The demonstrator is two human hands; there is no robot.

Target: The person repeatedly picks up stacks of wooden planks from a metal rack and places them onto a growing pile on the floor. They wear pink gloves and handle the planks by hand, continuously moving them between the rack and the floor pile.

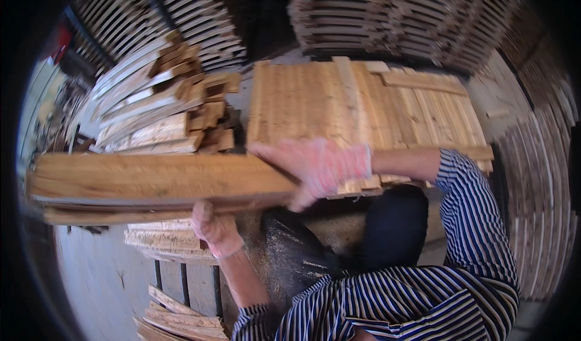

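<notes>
Stack of planks [151, 183] gripped w/ 2 gloved hands: left hand [215, 229] fingers curled beneath, right hand [315, 168] fingers clamped over end.

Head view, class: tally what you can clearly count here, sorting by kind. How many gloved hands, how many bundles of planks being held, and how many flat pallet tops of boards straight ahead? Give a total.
Gloved hands: 2, the left hand and the right hand
Held bundle of planks: 1
Flat pallet top: 1
Total: 4
</notes>
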